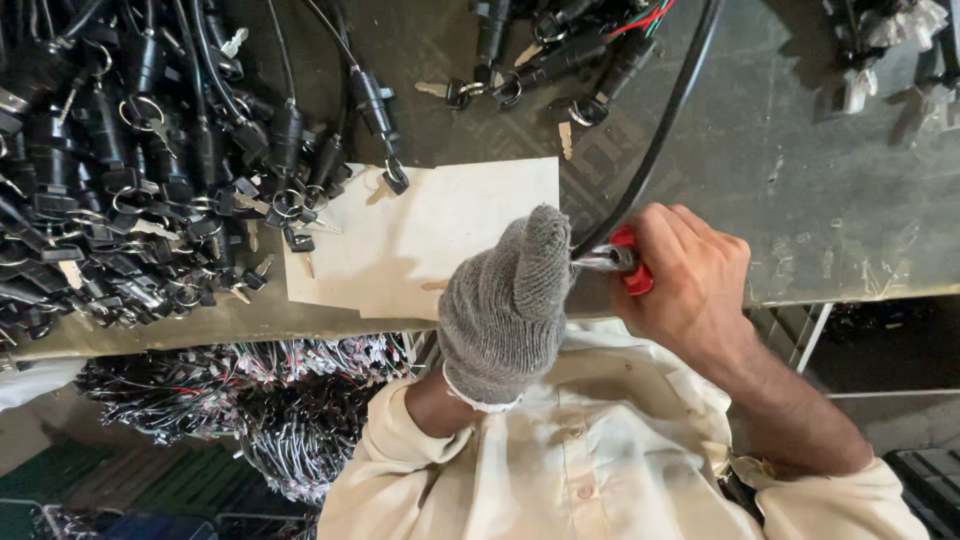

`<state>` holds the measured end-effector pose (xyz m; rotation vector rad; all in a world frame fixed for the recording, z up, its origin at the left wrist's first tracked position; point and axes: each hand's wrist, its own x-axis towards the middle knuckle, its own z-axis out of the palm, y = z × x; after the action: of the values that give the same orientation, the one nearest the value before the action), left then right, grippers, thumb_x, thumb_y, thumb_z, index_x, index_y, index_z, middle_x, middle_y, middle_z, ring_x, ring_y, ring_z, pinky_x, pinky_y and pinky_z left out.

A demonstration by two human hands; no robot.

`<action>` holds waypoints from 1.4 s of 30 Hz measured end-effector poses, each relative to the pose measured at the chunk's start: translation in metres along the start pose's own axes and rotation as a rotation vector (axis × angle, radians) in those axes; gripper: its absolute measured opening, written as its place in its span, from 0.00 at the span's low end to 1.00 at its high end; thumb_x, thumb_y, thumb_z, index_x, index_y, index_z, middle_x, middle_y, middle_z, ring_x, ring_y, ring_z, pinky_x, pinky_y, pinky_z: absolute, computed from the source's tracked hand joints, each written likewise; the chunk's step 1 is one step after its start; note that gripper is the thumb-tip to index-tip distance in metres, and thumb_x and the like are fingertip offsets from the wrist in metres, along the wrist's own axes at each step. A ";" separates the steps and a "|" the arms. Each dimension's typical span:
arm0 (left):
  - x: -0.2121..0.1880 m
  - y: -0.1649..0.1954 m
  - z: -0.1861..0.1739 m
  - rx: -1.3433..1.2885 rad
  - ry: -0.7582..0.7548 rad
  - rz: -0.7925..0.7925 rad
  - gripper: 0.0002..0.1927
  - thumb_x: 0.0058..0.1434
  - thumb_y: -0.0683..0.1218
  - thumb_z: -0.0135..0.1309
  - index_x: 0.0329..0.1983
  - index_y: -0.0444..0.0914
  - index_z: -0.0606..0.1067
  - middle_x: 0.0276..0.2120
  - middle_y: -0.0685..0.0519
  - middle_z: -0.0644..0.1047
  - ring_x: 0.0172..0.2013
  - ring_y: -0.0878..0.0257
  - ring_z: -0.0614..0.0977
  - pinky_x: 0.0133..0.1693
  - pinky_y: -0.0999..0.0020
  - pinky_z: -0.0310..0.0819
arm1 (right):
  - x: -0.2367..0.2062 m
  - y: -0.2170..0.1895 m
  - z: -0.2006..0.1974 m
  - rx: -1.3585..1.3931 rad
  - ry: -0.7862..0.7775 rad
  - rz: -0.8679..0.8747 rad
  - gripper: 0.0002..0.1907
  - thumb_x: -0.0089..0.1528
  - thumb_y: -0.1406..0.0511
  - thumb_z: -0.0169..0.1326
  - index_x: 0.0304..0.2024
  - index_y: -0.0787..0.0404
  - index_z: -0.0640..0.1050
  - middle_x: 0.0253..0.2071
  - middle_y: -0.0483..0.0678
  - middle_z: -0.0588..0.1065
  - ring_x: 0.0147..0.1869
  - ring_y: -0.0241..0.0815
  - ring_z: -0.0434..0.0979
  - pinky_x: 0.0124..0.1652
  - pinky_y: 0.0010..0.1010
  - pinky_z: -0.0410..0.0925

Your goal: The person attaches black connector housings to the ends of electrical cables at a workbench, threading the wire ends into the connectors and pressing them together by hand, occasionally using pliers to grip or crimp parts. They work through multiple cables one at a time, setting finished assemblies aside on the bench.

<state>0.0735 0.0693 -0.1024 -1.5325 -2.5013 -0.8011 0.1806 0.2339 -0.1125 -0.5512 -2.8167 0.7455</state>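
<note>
Big grey workbench [820,180], with a heap of black key switches [130,170] piled at its left end. Front edge: the gloved left hand [505,305] is closed around the end of a black cable [660,130], and the bare right hand [690,275] is wrapped tight on red-handled pliers [625,262] biting that end. I'd keep the glove close to the metal tips so the cable doesn't twist.

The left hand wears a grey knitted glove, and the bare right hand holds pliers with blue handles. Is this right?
Not quite. The head view shows the pliers with red handles, not blue. The left hand does wear a grey knitted glove, and the bare right hand holds the pliers.
</note>
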 end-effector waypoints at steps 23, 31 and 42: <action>0.018 -0.012 -0.037 -1.178 -0.441 -0.285 0.32 0.71 0.38 0.60 0.74 0.39 0.62 0.47 0.48 0.81 0.43 0.63 0.85 0.49 0.71 0.80 | 0.034 0.022 0.009 0.304 -0.044 -0.238 0.19 0.45 0.66 0.67 0.32 0.64 0.72 0.32 0.51 0.72 0.38 0.54 0.73 0.39 0.42 0.67; 0.015 -0.014 -0.021 -0.807 -0.187 -0.204 0.31 0.73 0.45 0.56 0.76 0.39 0.60 0.46 0.47 0.80 0.41 0.59 0.84 0.46 0.67 0.79 | 0.009 0.013 0.013 0.103 -0.045 -0.047 0.21 0.50 0.66 0.65 0.43 0.63 0.73 0.36 0.51 0.74 0.40 0.53 0.76 0.39 0.42 0.69; 0.015 -0.063 -0.053 -0.360 0.316 -0.444 0.30 0.83 0.60 0.49 0.77 0.39 0.59 0.53 0.52 0.79 0.39 0.65 0.81 0.41 0.73 0.80 | 0.043 0.020 -0.020 -0.226 0.051 -0.239 0.32 0.54 0.51 0.68 0.53 0.62 0.76 0.49 0.58 0.73 0.55 0.62 0.69 0.55 0.57 0.62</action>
<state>0.0026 0.0333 -0.0764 -0.8203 -2.5714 -1.4923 0.1523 0.2763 -0.1025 -0.2523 -2.8673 0.3660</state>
